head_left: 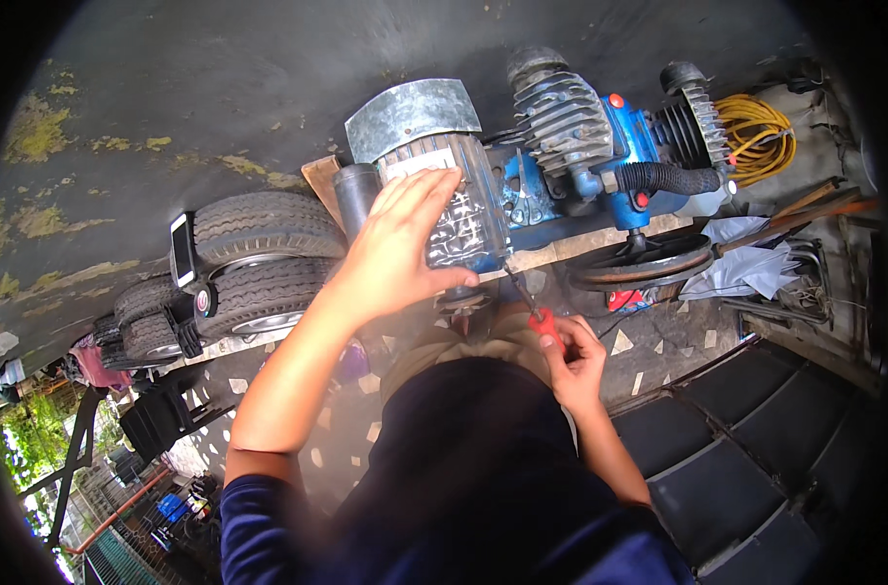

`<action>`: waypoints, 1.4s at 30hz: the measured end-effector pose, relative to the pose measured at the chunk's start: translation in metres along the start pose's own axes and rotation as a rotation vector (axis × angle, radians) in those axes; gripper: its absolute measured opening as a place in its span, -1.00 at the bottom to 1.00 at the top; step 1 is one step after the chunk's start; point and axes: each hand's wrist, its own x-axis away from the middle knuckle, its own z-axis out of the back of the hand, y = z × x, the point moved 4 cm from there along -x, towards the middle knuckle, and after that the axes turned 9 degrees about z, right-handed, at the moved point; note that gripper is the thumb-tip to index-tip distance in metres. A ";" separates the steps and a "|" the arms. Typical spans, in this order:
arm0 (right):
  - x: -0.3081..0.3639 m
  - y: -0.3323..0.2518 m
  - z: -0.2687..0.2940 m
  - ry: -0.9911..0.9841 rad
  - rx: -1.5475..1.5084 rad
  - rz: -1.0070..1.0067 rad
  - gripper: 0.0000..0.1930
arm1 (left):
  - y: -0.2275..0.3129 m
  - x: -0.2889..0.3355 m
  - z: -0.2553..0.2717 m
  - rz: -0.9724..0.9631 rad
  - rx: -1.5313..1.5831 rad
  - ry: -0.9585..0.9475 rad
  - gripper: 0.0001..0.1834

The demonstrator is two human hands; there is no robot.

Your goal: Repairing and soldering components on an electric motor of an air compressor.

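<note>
Nearest, the right hand [576, 361] is closed around the red handle of a screwdriver [542, 325], whose shaft slants up to the lower right corner of a ribbed motor [471, 216]; whether the tip touches cannot be told. The floor [649, 341] beneath is grey with pale, irregular chips, and dark panels [717, 492] lie to the right. The motor sits in front of the person, beside a pale, plank-like edge [582, 244]; the left hand [405, 229] lies spread on it, clasping nothing and hiding part of it. On the right are a black pulley wheel [649, 277], a finned blue and grey pump [566, 112] and coiled yellow hose [764, 136]. Tyres [269, 222] crowd the left, a phone [182, 251] before them. Beyond spreads a dark grey, yellow-blotched surface [249, 78]
</note>
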 end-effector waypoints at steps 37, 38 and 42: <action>-0.022 -0.013 0.025 0.040 -0.090 -0.002 -0.75 | 0.024 0.052 -0.036 -0.227 -0.351 0.315 -0.47; -0.021 -0.013 0.024 0.040 -0.095 -0.003 -0.75 | 0.024 0.052 -0.034 -0.228 -0.356 0.312 -0.47; -0.024 -0.008 0.015 0.032 -0.216 -0.115 -0.79 | 0.023 0.032 -0.013 -0.230 -0.159 0.164 -0.43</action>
